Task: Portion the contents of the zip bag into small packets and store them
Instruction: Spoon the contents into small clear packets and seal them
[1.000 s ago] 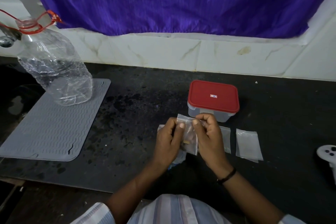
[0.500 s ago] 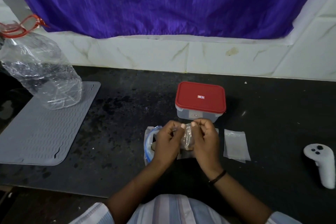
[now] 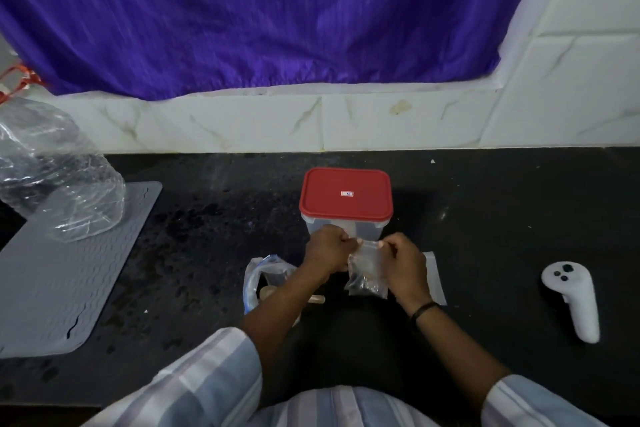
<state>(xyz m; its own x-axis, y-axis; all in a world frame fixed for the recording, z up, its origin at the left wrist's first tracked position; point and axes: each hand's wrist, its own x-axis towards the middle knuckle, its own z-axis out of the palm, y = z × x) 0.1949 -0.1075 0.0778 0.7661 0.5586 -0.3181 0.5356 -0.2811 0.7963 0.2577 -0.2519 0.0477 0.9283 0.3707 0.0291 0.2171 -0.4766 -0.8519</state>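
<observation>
Left hand and right hand both pinch the top edge of a small clear packet, one at each upper corner, fingers curled; packet hangs between them just above the counter, thin crinkled film, something small and brownish at its bottom; it sits at the middle of the counter, toward the front edge, directly in front of a box with a red lid; box is rounded-rectangular, translucent grey walls, lid on, small label at lid centre; hands block its lower front wall; left forearm crosses over the zip bag, clear plastic with blue seal strip, mouth open, tan pieces partly visible inside; flat empty packet lies on the counter just right of the right hand, mostly hidden behind it; black band on right wrist; white handheld controller near the right edge, smooth plastic, dark buttons; grey ribbed mat at the left edge, crumpled clear plastic bottle on its far corner; counter is dark speckled stone; purple cloth hangs over the white tiled wall behind.
</observation>
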